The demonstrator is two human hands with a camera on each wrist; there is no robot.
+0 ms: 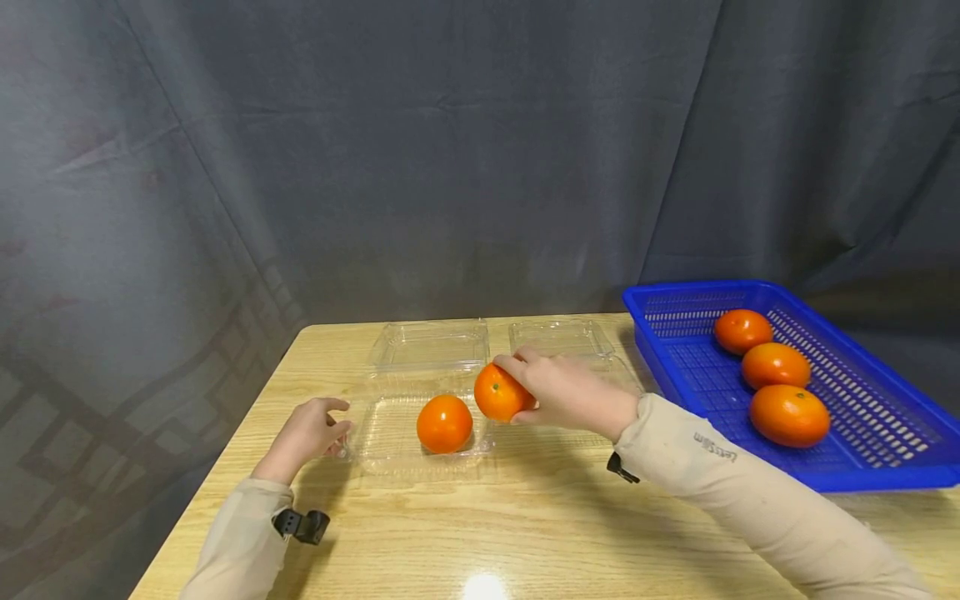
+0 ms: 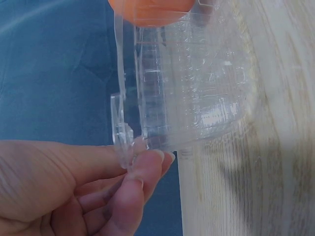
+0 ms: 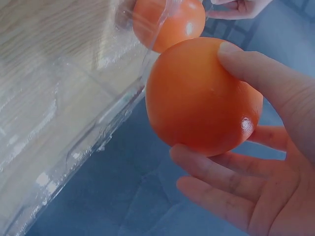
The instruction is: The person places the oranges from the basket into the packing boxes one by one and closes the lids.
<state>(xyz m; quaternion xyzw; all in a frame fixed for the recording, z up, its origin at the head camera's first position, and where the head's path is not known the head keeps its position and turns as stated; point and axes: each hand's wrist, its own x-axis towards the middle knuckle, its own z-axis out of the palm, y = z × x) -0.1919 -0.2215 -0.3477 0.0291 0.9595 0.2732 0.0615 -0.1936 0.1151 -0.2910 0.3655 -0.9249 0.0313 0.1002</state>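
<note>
My right hand (image 1: 564,392) grips an orange (image 1: 498,392) between thumb and fingers, above the right side of a clear plastic container (image 1: 384,433). Inside that container a second orange (image 1: 445,424) sits toward the right. In the right wrist view, the thumb presses one side of the held orange (image 3: 197,98), and the fingertips support the other. At the container's left end is my left hand (image 1: 306,435). Its thumb and fingers pinch the corner of the clear rim, as the left wrist view shows at close range.
On the right stands a blue plastic basket (image 1: 678,379) with three oranges (image 1: 777,366) in it. More clear plastic trays (image 1: 431,343) lie along the back of the wooden table (image 1: 420,533). A grey curtain (image 1: 450,167) hangs behind.
</note>
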